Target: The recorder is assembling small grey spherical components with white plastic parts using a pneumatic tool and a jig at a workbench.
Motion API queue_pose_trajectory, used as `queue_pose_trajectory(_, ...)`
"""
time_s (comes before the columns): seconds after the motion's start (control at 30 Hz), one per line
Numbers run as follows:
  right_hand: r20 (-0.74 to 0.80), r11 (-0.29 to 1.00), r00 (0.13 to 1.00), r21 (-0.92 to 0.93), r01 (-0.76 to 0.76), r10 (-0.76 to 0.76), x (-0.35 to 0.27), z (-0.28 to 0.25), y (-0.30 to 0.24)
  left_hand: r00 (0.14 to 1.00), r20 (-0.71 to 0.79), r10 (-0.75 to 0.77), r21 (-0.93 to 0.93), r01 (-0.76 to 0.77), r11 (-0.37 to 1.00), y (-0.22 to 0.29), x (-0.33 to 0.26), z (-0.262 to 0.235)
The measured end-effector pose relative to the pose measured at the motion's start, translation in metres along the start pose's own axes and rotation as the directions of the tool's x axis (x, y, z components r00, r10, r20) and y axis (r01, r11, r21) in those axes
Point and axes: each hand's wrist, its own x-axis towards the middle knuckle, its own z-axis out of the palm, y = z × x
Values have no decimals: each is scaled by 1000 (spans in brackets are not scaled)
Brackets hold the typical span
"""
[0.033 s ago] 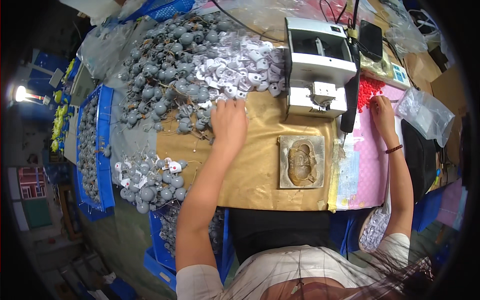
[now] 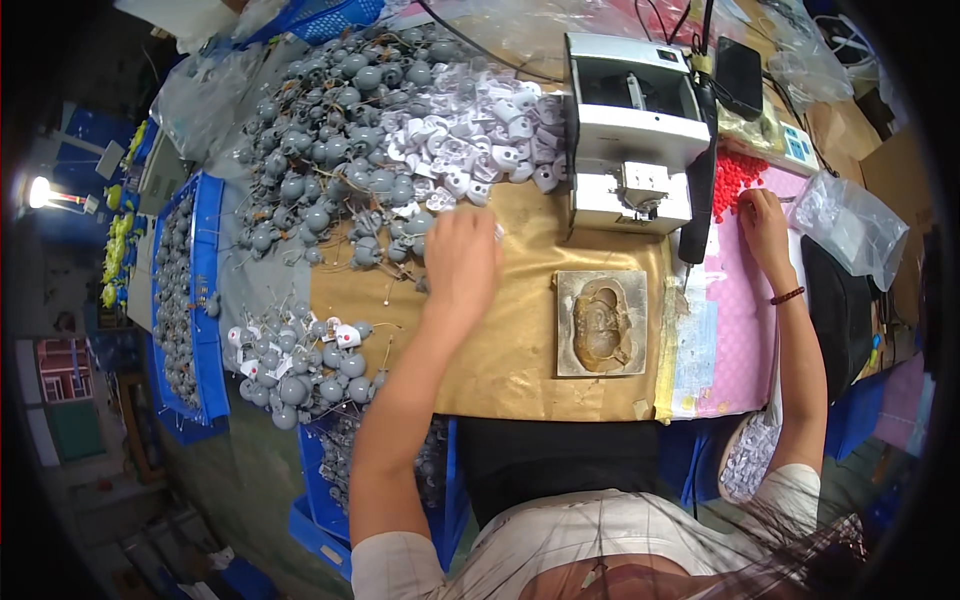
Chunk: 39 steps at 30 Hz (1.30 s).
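My left hand (image 2: 462, 262) reaches out over the brown table top (image 2: 500, 360), its fingers at the near edge of a heap of small white plastic parts (image 2: 470, 140). The hand is blurred and seen from the back, so whether it holds anything is hidden. Left of it spreads a big heap of grey round parts with thin wires (image 2: 320, 170). My right hand (image 2: 765, 225) rests on a pink mat (image 2: 740, 330), fingertips at a cluster of small red pieces (image 2: 738, 175); its grip cannot be made out.
A white and grey bench machine (image 2: 630, 130) stands behind the table's middle. A square tan mould block (image 2: 600, 322) lies in front of it. A smaller pile of grey and white parts (image 2: 300, 365) lies at the left, beside blue crates (image 2: 205, 300). A clear plastic bag (image 2: 850, 225) is at the right.
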Motion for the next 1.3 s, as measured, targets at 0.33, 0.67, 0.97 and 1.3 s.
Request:
queue_pose_trajectory(0.33,20,723,994,684,-93,109,-11,-39,-115,960,60,273,-597,-185,781,86,-54,-1)
queue_pose_trajectory(0.67,50,690,840,597,409,-541,-42,-5,-231,991,-84,-103,-194,85,977,31,-71,-13)
queue_pose_trajectory(0.97,57,727,774,393,563,-630,-58,0,-241,953,-140,-271,-472,176,864,-46,-56,-39)
queue_pose_trajectory(1.3,-144,710,861,508,487,-487,-37,-43,-245,998,-21,-64,-980,-8,200,31,-53,-145)
